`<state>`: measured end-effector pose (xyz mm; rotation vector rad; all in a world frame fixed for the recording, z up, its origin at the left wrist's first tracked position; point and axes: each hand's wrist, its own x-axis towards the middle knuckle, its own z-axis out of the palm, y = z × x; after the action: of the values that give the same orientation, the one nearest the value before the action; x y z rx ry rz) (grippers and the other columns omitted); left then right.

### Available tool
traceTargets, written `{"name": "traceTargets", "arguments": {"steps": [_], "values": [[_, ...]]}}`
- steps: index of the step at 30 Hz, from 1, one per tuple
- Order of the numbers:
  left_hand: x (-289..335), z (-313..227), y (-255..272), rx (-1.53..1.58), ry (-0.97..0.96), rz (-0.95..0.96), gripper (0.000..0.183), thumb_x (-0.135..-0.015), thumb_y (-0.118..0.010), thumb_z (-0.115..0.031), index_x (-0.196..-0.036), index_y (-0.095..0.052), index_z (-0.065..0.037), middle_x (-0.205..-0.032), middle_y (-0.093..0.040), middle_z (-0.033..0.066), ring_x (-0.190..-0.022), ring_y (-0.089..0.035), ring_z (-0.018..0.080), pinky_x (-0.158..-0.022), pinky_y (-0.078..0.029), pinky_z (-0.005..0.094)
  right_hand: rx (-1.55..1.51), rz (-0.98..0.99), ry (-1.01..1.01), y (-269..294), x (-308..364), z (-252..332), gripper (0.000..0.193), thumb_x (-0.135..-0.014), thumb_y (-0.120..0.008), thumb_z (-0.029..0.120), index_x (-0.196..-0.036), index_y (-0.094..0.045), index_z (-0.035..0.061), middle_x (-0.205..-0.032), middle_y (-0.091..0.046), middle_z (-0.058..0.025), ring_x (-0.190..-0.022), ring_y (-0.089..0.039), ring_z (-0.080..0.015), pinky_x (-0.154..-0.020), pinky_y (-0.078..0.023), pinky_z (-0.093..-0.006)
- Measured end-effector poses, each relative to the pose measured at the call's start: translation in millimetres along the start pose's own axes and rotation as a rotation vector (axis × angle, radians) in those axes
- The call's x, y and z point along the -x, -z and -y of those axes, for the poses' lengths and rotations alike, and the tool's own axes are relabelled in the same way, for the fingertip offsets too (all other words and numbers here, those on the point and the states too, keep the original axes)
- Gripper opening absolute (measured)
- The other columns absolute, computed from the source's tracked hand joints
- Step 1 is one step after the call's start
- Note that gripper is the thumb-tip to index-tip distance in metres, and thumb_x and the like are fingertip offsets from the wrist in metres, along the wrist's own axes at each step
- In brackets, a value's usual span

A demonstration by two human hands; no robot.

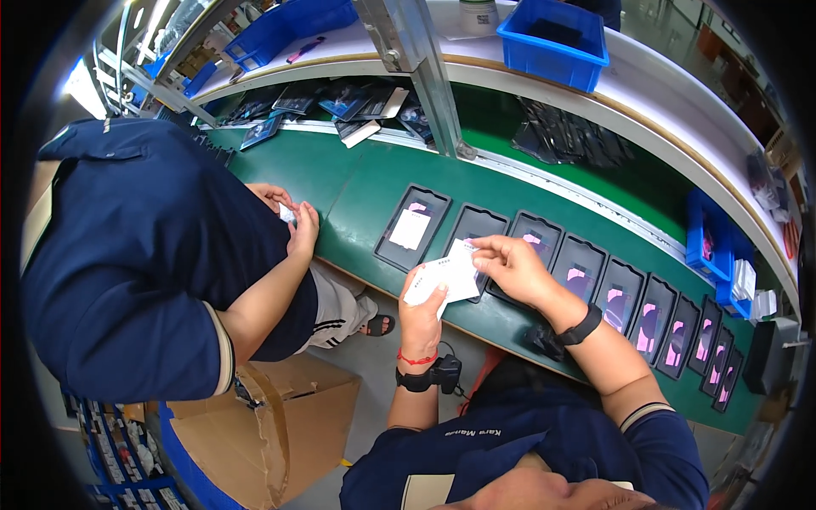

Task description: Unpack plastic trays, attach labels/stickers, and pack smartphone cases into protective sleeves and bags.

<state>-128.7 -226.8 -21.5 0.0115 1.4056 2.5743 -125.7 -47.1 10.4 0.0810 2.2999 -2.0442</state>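
Observation:
My left hand (420, 316) is closed round a small fanned stack of white cards (432, 282), the thumb lying on top. With thumb and fingers, my right hand (520, 268) pinches a white card (463, 265) at the stack's right side. Both hands are over the near edge of a black tray (478, 221), partly covering it. To its left, another black tray (384, 250) carries a white card (410, 229) over a pink piece. Several more black trays (583, 252) with pink pieces run in a row to the right.
A co-worker (136, 272) stands at the left, holding something small and white. Blue bins (552, 53) rest on the shelf above the green bench (357, 183). Dark flat packages (348, 102) lie below that shelf. A metal post (416, 76) rises behind the trays; a cardboard box (319, 416) stands below.

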Motion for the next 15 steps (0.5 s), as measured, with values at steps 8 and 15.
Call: {"name": "traceTargets", "arguments": {"steps": [8, 15], "values": [[-0.6, 3.4, -25.0, -0.142, 0.0, 0.134, 0.034, -0.08, -0.057, 0.007, -0.113, -0.05, 0.002, -0.104, -0.056, 0.0075, -0.095, -0.055, 0.0134, -0.084, -0.045, 0.0254, -0.203, -0.002, -0.068, 15.8, 19.3, 3.1, 0.022, -0.079, -0.06, -0.006, -0.101, -0.058, -0.0049, -0.079, -0.063, -0.0044, -0.073, -0.058, -0.0073, -0.071, -0.048, -0.0221], [-1.7, 18.1, -34.5, -0.118, 0.055, 0.175, 0.034, -0.08, -0.057, 0.007, -0.113, -0.05, 0.001, -0.103, -0.056, 0.0068, -0.093, -0.054, 0.013, -0.082, -0.044, 0.0241, -0.188, -0.145, -0.033, 33.3, 42.6, -9.4, 0.016, -0.076, -0.064, -0.006, -0.089, -0.057, -0.0025, -0.073, -0.062, -0.0043, -0.064, -0.058, -0.0072, -0.057, -0.048, -0.0202]]}}
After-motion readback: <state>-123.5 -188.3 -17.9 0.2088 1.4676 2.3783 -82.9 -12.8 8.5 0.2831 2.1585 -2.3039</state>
